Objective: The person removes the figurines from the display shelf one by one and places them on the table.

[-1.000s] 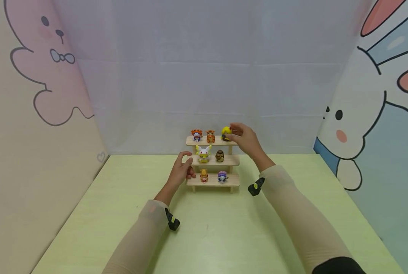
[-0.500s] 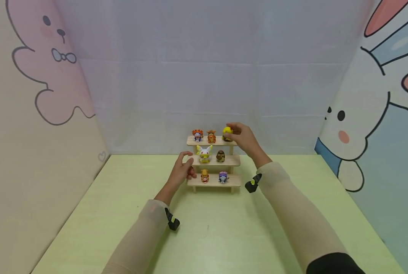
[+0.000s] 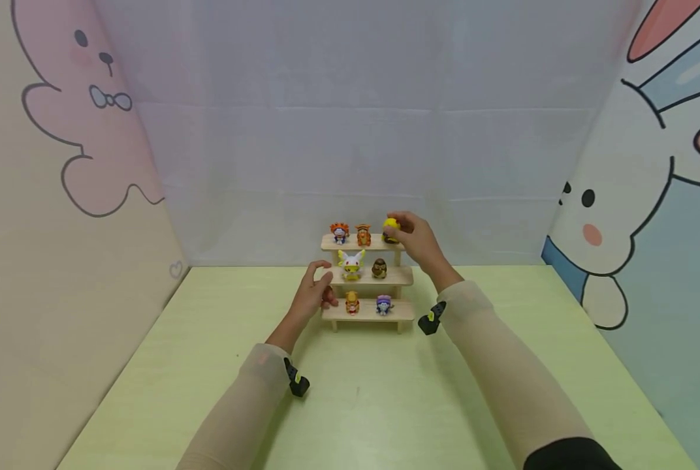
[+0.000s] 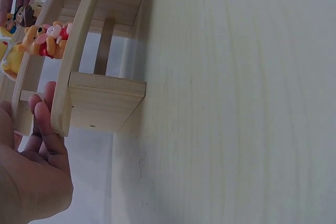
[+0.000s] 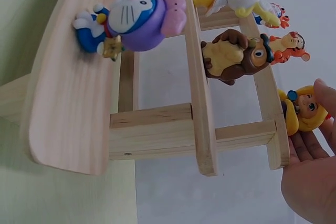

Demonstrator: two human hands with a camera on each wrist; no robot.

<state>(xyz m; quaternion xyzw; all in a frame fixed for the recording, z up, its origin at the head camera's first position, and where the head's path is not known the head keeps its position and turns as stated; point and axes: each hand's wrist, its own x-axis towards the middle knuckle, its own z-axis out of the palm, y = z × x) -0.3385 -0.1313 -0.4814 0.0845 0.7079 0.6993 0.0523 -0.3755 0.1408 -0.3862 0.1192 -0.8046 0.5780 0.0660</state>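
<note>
You're at the top shelf: your right hand (image 3: 418, 238) has thumb and fingers closed round the yellow-haired figurine (image 5: 302, 108), which sits upright at the shelf's right end, beside the tiger figurine (image 5: 286, 48) but apart from it. Your left hand (image 3: 309, 294) grips the left end of the wooden stand (image 3: 399, 312), fingers bent around the middle shelf, probably steadying it. Stand is upright on the tabletop (image 3: 356, 405).

Step in hand, as I judge it: seating or straightening that figurine. Can't tell whether its full weight is on the wood.

Next move calls for checking its base is flat and clear of the shelf edge, then loosening the right fingers evenly and backing out sideways. Keep the left hand firm until then; a knock could tip the figurine or jolt the owl figurine (image 5: 228, 59) one shelf down.
</note>
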